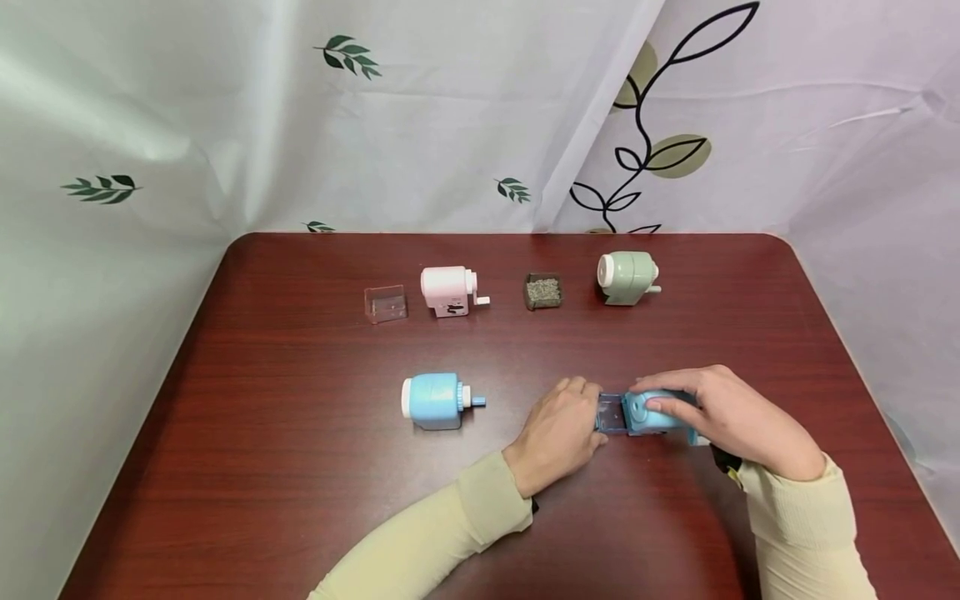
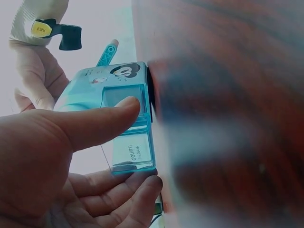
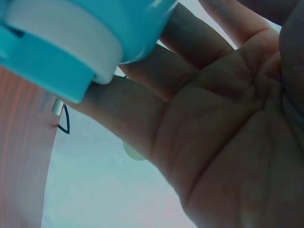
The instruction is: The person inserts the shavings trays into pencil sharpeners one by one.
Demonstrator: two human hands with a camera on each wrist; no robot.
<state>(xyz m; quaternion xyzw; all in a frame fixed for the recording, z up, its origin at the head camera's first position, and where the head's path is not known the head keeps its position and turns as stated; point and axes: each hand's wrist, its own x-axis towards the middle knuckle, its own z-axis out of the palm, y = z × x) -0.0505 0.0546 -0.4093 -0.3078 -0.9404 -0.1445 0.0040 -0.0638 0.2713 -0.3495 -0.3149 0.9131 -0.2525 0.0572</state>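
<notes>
A light-blue crank pencil sharpener (image 1: 654,412) stands on the table at the right, held by my right hand (image 1: 738,417) with thumb and fingers around its body. From its left side a see-through blue shavings drawer (image 1: 611,414) sticks out partway. My left hand (image 1: 561,429) grips that drawer; in the left wrist view the thumb (image 2: 102,124) lies across it and the fingers are on its far end. A panda print (image 2: 126,70) shows on the sharpener's side. The right wrist view shows the blue body and white ring (image 3: 71,35) close to the palm.
A second blue sharpener (image 1: 435,400) stands left of my hands. Farther back are a clear pinkish drawer (image 1: 386,305), a pink sharpener (image 1: 446,290), a dark drawer with shavings (image 1: 543,292) and a green sharpener (image 1: 628,277). A patterned curtain (image 1: 450,125) hangs behind the table.
</notes>
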